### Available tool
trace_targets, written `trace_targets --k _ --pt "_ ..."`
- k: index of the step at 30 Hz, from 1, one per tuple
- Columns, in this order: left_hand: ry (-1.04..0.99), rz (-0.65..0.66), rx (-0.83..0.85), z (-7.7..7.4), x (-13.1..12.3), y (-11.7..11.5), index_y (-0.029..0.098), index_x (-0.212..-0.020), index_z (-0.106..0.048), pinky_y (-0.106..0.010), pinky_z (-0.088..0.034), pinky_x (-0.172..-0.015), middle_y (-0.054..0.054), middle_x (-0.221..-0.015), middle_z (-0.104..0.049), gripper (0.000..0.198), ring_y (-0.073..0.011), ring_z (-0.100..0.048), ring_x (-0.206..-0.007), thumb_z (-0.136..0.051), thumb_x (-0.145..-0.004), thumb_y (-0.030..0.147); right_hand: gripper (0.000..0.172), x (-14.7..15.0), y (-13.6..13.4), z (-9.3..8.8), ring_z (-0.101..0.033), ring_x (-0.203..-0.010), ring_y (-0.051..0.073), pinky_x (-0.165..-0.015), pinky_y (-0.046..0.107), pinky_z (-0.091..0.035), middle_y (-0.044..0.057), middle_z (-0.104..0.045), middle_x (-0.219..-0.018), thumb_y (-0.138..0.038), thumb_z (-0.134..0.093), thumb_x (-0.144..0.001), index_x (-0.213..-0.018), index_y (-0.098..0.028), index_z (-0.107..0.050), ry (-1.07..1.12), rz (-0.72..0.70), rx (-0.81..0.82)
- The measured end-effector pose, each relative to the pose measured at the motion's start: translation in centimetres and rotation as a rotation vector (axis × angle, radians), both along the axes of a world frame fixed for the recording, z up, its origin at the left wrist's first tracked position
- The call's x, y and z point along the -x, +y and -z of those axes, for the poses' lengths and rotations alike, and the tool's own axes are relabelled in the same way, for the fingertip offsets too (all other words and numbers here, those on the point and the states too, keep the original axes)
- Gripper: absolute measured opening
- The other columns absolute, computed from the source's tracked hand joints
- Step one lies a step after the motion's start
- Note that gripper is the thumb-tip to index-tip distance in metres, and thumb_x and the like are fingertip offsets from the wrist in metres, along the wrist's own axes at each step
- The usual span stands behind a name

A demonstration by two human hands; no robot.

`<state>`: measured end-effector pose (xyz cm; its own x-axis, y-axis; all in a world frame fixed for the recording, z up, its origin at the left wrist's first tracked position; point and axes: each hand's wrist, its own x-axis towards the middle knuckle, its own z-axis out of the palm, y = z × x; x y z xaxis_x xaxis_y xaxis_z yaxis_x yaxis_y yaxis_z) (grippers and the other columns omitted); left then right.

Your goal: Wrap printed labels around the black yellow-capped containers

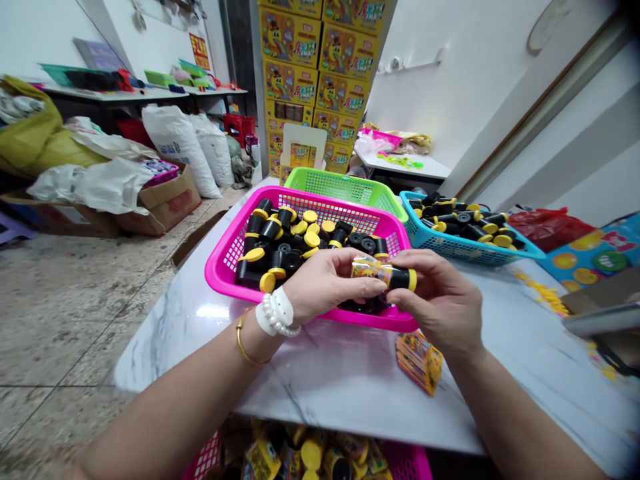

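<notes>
Over the near right side of a pink basket [225,283], my left hand [330,280] pinches a clear printed sleeve [367,269]. My right hand [440,297] grips a small black container with a yellow cap [404,279], its cap toward the right. The container's left end sits at or inside the sleeve; how far in is hidden by my fingers. Many similar black containers with yellow caps [273,230] fill the pink basket. A stack of flat printed sleeves [420,362] lies on the marbled table [300,380] below my right hand.
A green basket [350,190] stands behind the pink one, and a blue basket [450,247] of black containers is at right. Below the table edge, another pink basket [410,460] holds wrapped containers. Yellow boxes [293,80] are stacked behind. Yellow bits [543,293] lie at right.
</notes>
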<state>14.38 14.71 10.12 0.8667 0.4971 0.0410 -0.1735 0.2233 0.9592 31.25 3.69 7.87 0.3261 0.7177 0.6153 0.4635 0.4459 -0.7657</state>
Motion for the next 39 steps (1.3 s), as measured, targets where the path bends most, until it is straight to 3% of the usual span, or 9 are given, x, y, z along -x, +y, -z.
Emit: trace_targets --k 4,10,14,18,21,26,30,34,39 --pt "0.049 -0.054 0.011 0.3 -0.1 -0.2 0.013 -0.09 -0.074 -0.021 -0.05 -0.06 -0.001 -0.071 -0.07 0.016 -0.0084 -0.062 -0.058 -0.081 -0.076 0.016 0.037 0.4 -0.2 0.3 -0.062 -0.078 0.015 -0.055 0.027 -0.056 0.003 -0.056 -0.101 -0.031 -0.09 -0.072 -0.108 -0.034 -0.079 -0.179 0.104 -0.016" --pt "0.062 -0.011 -0.03 1.0 -0.1 0.2 0.013 -0.094 -0.075 -0.023 -0.049 -0.061 -0.002 -0.069 -0.07 0.029 -0.0112 -0.064 -0.062 -0.086 -0.072 0.027 0.052 0.0 -0.1 0.9 -0.061 -0.099 0.021 -0.083 0.036 -0.058 0.004 -0.057 -0.101 -0.025 -0.087 -0.076 -0.124 -0.041 -0.073 -0.305 0.056 -0.059" --pt "0.05 -0.053 -0.016 0.9 -0.1 0.3 0.014 -0.089 -0.073 -0.022 -0.047 -0.057 0.001 -0.066 -0.067 0.034 -0.0092 -0.059 -0.057 -0.089 -0.068 0.035 0.059 -0.4 -0.4 0.1 -0.065 -0.092 0.019 -0.078 0.035 -0.06 0.005 -0.063 -0.106 -0.021 -0.08 -0.084 -0.138 -0.037 -0.063 -0.292 -0.072 0.049" --pt "0.06 -0.06 -0.093 0.9 -0.1 0.2 0.015 -0.088 -0.073 -0.023 -0.049 -0.063 0.0 -0.073 -0.069 0.031 -0.0106 -0.062 -0.064 -0.09 -0.067 0.031 0.04 0.1 -0.6 -0.4 -0.07 -0.089 0.02 -0.078 0.035 -0.06 0.004 -0.069 -0.102 -0.014 -0.078 -0.082 -0.117 -0.031 -0.074 -0.422 -0.021 -0.028" --pt "0.065 -0.019 -0.181 0.7 0.1 0.3 0.015 -0.094 -0.074 -0.024 -0.052 -0.069 -0.004 -0.081 -0.072 0.028 -0.0135 -0.067 -0.073 -0.085 -0.074 0.033 0.04 0.4 -0.3 -0.2 -0.07 -0.092 0.022 -0.081 0.038 -0.06 0.005 -0.071 -0.102 -0.012 -0.08 -0.077 -0.112 -0.03 -0.075 -0.526 0.064 -0.119" --pt "0.129 -0.012 -0.209 0.3 0.6 1.3 0.016 -0.112 -0.069 -0.023 -0.05 -0.052 -0.009 -0.086 -0.073 0.051 -0.0162 -0.069 -0.063 -0.074 -0.082 0.056 0.041 -0.6 0.0 0.4 -0.072 -0.1 0.025 -0.087 0.043 -0.062 0.007 -0.073 -0.113 -0.013 -0.079 -0.079 -0.116 -0.031 -0.076 -0.482 0.077 -0.108" --pt "0.08 0.025 -0.184 0.9 0.3 1.5 0.014 -0.098 -0.071 -0.022 -0.05 -0.053 -0.006 -0.078 -0.071 0.034 -0.0128 -0.064 -0.06 -0.077 -0.081 0.043 0.049 -0.8 -0.4 0.4 -0.075 -0.098 0.026 -0.09 0.045 -0.064 0.005 -0.078 -0.112 -0.012 -0.08 -0.079 -0.123 -0.033 -0.074 -0.547 0.092 -0.123" --pt "-0.051 -0.103 -0.244 1.7 -0.4 0.6 0.016 -0.098 -0.074 -0.024 -0.053 -0.071 -0.005 -0.087 -0.073 0.02 -0.0137 -0.066 -0.076 -0.078 -0.079 0.022 0.041 0.0 -0.7 0.5 -0.076 -0.089 0.026 -0.087 0.048 -0.065 0.004 -0.08 -0.105 -0.019 -0.083 -0.079 -0.116 -0.034 -0.078 -0.418 0.173 -0.036" --pt "-0.04 -0.227 -0.356 1.5 -0.4 -0.3 0.017 -0.095 -0.076 -0.022 -0.05 -0.065 -0.004 -0.087 -0.072 0.018 -0.0135 -0.064 -0.072 -0.079 -0.08 0.027 0.031 0.7 -0.4 0.6 -0.076 -0.092 0.024 -0.083 0.041 -0.066 0.005 -0.08 -0.105 -0.022 -0.081 -0.082 -0.112 -0.029 -0.08 -0.229 0.159 0.043"
